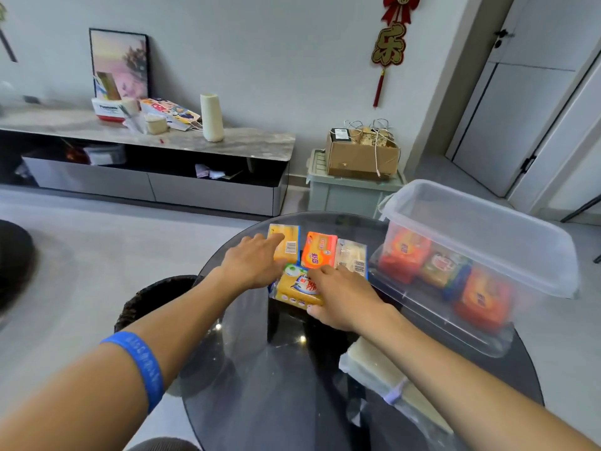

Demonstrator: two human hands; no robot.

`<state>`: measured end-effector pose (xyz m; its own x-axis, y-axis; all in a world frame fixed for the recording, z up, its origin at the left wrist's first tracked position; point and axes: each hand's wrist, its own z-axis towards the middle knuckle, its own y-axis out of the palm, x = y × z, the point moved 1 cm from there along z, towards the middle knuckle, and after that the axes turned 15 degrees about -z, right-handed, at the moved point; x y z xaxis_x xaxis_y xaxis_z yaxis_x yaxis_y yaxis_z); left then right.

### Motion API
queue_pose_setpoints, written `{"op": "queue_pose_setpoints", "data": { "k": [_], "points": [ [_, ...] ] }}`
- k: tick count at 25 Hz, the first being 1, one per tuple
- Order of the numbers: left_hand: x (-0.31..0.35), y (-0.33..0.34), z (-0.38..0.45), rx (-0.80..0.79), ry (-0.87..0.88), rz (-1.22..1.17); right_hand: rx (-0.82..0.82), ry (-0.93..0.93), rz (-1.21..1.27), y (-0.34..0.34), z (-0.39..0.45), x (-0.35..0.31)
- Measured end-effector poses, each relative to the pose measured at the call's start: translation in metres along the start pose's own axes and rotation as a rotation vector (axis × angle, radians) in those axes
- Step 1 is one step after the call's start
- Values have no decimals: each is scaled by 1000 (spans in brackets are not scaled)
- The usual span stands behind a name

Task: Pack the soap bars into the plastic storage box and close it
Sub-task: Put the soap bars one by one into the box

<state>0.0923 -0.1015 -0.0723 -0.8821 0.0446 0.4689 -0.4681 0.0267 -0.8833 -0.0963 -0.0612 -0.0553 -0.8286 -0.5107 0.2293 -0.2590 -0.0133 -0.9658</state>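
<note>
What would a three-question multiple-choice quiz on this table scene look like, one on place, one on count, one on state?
1. Where is the plastic box?
A. On the floor
B. On the right side of the glass table
C. On the grey cabinet

2. How many soap bars lie outside the box?
A. Four
B. One
C. Seven

3. Is the box shut?
A. Yes, lid clipped on
B. No, open on top
C. It lies upside down

Answers
1. B: it stands on the table's right part.
2. A: a yellow bar, an orange bar and a pale bar in a row, plus a yellow bar between the left hand and right hand.
3. B: no lid covers its rim.
</note>
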Motion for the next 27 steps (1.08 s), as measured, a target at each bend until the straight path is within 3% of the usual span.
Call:
{"op": "queue_pose_setpoints", "data": {
  "k": [3,8,14,18,22,27],
  "points": [
    [12,13,22,-47,-14,-110,60,69,110,2,13,3],
    [23,30,49,307,-141,-262,16,148,179,15,22,-9],
    [15,26,50,182,-281,-219,30,112,91,9,10,-21],
    [19,12,19,218,-265,-380,124,12,43,-13,-32,-26],
    [54,-44,-2,372,-187,-590,304,85,104,-78,-82,38],
    [167,-106,9,283,-8,-833,355,383,49,-158,-132,176]
  ]
}}
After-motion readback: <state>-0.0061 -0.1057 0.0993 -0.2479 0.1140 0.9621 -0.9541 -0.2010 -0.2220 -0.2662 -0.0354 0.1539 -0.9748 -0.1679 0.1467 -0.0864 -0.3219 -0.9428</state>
